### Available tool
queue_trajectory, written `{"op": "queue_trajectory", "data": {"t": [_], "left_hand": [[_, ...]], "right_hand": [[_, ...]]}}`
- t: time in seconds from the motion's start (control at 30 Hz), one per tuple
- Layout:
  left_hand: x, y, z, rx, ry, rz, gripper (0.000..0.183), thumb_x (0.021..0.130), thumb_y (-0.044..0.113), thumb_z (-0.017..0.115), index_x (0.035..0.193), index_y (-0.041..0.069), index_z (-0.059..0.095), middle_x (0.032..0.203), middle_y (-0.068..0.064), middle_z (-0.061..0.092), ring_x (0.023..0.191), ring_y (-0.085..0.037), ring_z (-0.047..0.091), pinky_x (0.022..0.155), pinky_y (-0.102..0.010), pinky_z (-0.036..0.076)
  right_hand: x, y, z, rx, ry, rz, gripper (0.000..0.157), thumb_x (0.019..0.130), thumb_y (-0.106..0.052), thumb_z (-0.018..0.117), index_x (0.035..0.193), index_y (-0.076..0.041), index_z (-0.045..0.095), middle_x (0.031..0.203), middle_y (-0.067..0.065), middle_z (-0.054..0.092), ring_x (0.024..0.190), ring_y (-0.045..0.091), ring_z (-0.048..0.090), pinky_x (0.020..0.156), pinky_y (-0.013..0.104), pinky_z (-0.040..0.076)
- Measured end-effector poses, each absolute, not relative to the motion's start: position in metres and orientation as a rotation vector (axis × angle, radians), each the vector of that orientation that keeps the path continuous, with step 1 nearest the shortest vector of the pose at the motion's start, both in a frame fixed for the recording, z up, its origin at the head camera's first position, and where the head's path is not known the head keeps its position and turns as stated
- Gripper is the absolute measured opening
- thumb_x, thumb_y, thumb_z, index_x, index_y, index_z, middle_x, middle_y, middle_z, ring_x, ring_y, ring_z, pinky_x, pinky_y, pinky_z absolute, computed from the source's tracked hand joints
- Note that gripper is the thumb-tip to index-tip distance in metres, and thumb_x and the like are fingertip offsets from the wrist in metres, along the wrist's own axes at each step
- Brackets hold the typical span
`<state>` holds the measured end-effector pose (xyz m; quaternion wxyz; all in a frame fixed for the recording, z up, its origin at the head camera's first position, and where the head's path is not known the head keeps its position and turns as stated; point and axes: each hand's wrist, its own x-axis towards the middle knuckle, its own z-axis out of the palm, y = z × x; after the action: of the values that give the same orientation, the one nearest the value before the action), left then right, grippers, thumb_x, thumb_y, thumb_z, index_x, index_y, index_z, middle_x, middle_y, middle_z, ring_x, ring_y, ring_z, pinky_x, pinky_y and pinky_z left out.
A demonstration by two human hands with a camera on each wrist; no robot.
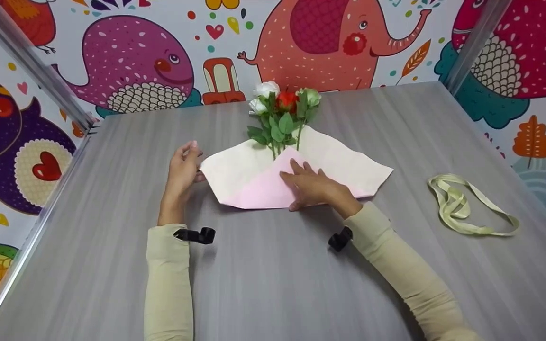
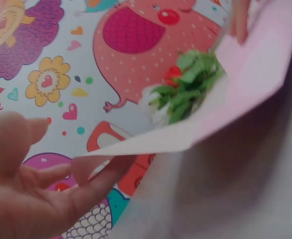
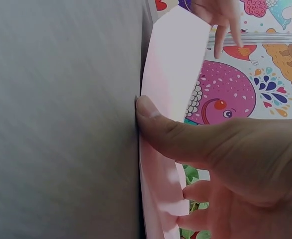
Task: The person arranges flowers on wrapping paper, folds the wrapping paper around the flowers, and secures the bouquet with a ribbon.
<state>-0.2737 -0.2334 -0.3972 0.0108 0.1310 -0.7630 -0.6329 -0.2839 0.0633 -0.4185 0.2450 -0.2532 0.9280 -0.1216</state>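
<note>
A sheet of wrapping paper, cream inside and pink outside, lies on the table with its pink lower flap folded up over flower stems. From it stick out a red rose, white roses, a pale green-white rose and green leaves. My left hand is at the paper's left corner; in the left wrist view its fingers touch the corner from behind, with the thumb raised apart. My right hand rests spread on the pink flap, its thumb at the fold.
A loosely looped pale green ribbon lies on the grey table to the right. Behind and beside the table stand walls printed with cartoon animals. Black wrist mounts sit on both sleeves.
</note>
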Motion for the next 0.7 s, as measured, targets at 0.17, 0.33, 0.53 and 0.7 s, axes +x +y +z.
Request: {"op": "queue_trajectory", "data": {"t": [0.17, 0.33, 0.53, 0.7], "left_hand": [[-0.271, -0.226, -0.388, 0.468, -2.21, -2.18, 0.065, 0.106, 0.051, 0.03, 0.159, 0.013, 0.025, 0.156, -0.016, 0.041, 0.115, -0.026, 0.061, 0.071, -0.024, 0.06], [-0.266, -0.221, -0.387, 0.424, -2.361, -2.214, 0.075, 0.104, 0.06, 0.017, 0.152, 0.006, 0.038, 0.132, -0.019, 0.058, 0.101, -0.023, 0.069, 0.069, -0.026, 0.06], [-0.266, -0.221, -0.388, 0.348, -2.716, -2.156, 0.06, 0.103, 0.048, 0.046, 0.132, -0.005, 0.048, 0.088, -0.005, 0.068, 0.072, -0.015, 0.072, 0.063, -0.031, 0.061], [-0.263, -0.217, -0.38, 0.366, -2.82, -1.911, 0.041, 0.103, 0.023, 0.055, 0.126, -0.011, 0.056, 0.083, -0.004, 0.072, 0.071, -0.009, 0.072, 0.068, -0.027, 0.061]], "right_hand": [[-0.284, 0.063, -0.419, -0.674, 2.537, -0.333, 0.097, 0.087, -0.032, 0.078, 0.162, -0.018, 0.017, 0.169, 0.015, -0.009, 0.156, 0.043, -0.004, 0.121, 0.068, 0.005], [-0.284, 0.062, -0.42, -0.678, 2.542, -0.32, 0.098, 0.088, -0.033, 0.077, 0.162, -0.017, 0.016, 0.169, 0.016, -0.009, 0.156, 0.043, -0.003, 0.121, 0.069, 0.005], [-0.285, 0.063, -0.421, -0.691, 2.539, -0.322, 0.099, 0.087, -0.033, 0.077, 0.162, -0.017, 0.014, 0.169, 0.016, -0.009, 0.156, 0.043, -0.004, 0.121, 0.069, 0.005], [-0.285, 0.065, -0.422, -0.687, 2.538, -0.328, 0.099, 0.088, -0.033, 0.076, 0.162, -0.016, 0.014, 0.169, 0.016, -0.009, 0.156, 0.043, -0.004, 0.121, 0.069, 0.005]]}}
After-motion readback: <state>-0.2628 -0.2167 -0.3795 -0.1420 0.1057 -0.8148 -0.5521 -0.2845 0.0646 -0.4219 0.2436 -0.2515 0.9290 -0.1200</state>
